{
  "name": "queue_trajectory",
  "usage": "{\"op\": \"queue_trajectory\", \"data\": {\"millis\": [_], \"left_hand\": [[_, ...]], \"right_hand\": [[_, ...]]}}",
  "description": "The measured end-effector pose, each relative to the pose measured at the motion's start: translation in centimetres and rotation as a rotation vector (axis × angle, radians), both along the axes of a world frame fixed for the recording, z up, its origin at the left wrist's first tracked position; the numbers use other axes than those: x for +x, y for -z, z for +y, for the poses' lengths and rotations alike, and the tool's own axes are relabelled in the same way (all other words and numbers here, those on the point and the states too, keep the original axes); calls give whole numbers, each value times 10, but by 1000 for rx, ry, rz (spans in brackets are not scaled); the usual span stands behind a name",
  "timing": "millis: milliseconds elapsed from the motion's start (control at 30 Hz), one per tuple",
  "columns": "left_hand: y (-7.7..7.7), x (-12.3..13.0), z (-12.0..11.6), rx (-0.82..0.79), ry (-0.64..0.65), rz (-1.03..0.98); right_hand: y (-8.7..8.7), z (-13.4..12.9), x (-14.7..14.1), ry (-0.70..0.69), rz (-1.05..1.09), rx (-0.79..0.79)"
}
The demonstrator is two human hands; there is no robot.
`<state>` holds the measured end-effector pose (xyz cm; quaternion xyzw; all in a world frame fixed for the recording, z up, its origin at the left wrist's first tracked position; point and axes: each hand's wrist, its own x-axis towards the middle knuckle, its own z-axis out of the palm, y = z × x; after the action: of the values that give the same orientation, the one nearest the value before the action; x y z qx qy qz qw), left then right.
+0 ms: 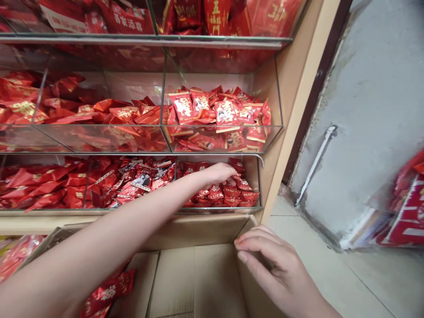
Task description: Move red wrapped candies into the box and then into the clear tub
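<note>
- Partly hidden, the left hand (220, 172) dips among red packets (231, 194) in a clear bin (260, 187); cannot tell its grip.
- Right hand (276, 260): grip apart, beside a cardboard box (202, 234).
- Left forearm (126, 229) covers some boxed packets (109, 291).

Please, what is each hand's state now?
Left hand: curled over red LUCK packets; whether holding any cannot be told.
Right hand: half open, nothing visible in it.

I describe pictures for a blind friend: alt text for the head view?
A person's left grip reaches into red packets in a clear bin; the right grip is by an open cardboard box holding similar packets.
</note>
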<state>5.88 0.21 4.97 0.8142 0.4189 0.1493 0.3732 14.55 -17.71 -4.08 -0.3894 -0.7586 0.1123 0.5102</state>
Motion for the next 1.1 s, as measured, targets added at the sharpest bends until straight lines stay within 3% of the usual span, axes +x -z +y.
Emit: {"op": "queue_trajectory", "data": {"millis": [267, 533, 867, 1000, 1100], "left_hand": [[1, 26, -7, 315, 195, 310], [1, 32, -18, 529, 102, 591], [2, 33, -11, 635, 64, 551], [-2, 19, -6, 683, 64, 490], [-12, -3, -15, 740, 65, 413]], "right_hand": [[-2, 0, 1, -16, 34, 4], [1, -1, 2, -8, 45, -4], [1, -1, 2, -3, 28, -7], [0, -1, 1, 15, 20, 1], [-2, -1, 1, 25, 6, 9]]}}
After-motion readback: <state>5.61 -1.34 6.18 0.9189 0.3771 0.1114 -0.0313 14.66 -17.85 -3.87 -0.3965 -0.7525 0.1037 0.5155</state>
